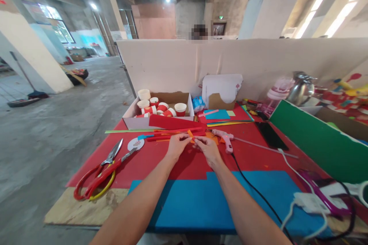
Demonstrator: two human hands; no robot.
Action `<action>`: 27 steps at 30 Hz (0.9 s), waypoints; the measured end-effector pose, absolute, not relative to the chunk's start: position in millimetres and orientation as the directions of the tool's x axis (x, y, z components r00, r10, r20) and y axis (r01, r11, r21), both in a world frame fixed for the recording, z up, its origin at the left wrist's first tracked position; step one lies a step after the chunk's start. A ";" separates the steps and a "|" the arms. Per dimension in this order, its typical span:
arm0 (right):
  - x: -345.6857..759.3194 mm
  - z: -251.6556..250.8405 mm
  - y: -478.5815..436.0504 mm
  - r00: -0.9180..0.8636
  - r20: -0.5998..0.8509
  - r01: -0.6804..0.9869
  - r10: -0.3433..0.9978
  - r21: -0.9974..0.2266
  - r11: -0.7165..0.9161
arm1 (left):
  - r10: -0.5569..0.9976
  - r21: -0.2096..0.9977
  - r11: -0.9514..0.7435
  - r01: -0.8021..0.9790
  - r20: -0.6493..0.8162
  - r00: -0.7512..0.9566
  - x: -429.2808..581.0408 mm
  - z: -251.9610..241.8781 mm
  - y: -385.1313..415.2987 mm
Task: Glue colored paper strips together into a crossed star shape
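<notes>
A small orange paper strip (pixel 190 134) is pinched between my two hands over the middle of the table. My left hand (pixel 179 146) grips it from the left, fingers closed. From the other side my right hand (pixel 207 149) closes on the same piece, with a bit of red showing at the fingertips. Just behind my hands lie red paper strips (pixel 172 134) and a larger red sheet (pixel 175 123). A pink glue gun (pixel 225 138) with a long glue stick rests right of my right hand.
Scissors (pixel 100 172) lie at the left beside a round white disc (pixel 136 144). A box (pixel 135 123) of red and white paper cups stands behind. To the right are a phone (pixel 271 136), a green box (pixel 313 141), cables and a metal jug (pixel 301 88).
</notes>
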State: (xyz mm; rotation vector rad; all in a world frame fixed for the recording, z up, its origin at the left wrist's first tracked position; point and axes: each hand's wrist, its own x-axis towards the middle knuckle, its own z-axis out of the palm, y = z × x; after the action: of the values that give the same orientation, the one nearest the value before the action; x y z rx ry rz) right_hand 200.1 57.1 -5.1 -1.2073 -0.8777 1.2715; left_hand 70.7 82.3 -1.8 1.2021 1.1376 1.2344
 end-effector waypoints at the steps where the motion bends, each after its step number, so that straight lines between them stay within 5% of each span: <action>1: 200.5 -5.0 57.1 0.142 -0.142 -0.221 0.980 -0.969 -0.109 | 0.998 0.998 -0.067 -0.001 0.067 0.019 70.5 -1.5 82.6; 8: 202.3 -3.4 56.3 0.126 -0.171 -0.255 0.977 -0.958 -0.134 | 0.945 0.929 -0.327 0.172 0.318 0.078 70.1 1.1 79.8; 19: 203.8 -10.0 59.0 0.086 -0.180 -0.327 0.980 -0.934 -0.143 | 0.892 0.859 -0.449 0.245 0.413 0.186 69.8 0.1 77.5; 27: 206.3 -10.6 59.2 0.058 -0.186 -0.408 0.981 -0.901 -0.146 | 0.774 0.672 -0.632 0.386 0.529 0.347 66.6 -2.6 76.5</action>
State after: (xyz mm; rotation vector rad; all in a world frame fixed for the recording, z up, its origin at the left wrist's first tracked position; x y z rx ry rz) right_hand 206.3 59.2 -10.6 -1.0578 -0.7453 1.4273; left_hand 66.6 76.5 -2.6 2.1834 1.0144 1.2098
